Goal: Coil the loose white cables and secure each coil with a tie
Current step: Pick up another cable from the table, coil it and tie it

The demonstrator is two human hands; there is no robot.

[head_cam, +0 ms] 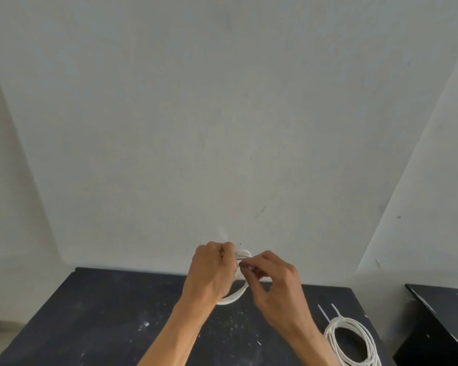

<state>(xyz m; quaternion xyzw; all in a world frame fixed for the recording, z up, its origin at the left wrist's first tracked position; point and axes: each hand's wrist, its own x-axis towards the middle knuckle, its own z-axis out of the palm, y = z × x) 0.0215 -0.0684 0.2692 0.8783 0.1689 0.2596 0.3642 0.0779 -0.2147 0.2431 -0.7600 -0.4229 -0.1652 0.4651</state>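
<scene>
Coil in hand: a white coil (pixel 234 295) is held up above the table (pixel 117 313), in front of the wall (pixel 222 128); only its lower arc and a bit of its top are seen, the rest is hidden by the hands.
Coil's lie: the loop hangs downward from the grip, its long axis running from the fingers at the top down and a little left toward the left wrist.
Left hand (pixel 212 270): closed around the coil's upper left side, the strands gathered in the fist.
Right hand (pixel 273 278): fingertips pinched together just right of the coil's top, touching the strands; something small seems to be held there, probably a tie, but it is too blurred to be told.
Nearer hand: both are at the top of the coil; the bundle is carried by the left, the fine work is left to the right.
Step judged: the tie is likely being passed around the gathered strands, at the point between the two hands.
Done coil (pixel 351 342): laid on the table at the right, well apart from the hands, with a tie (pixel 337 311) already on it, tail pointing away.
Second tie (pixel 323 313): lying just left of that tail.
</scene>
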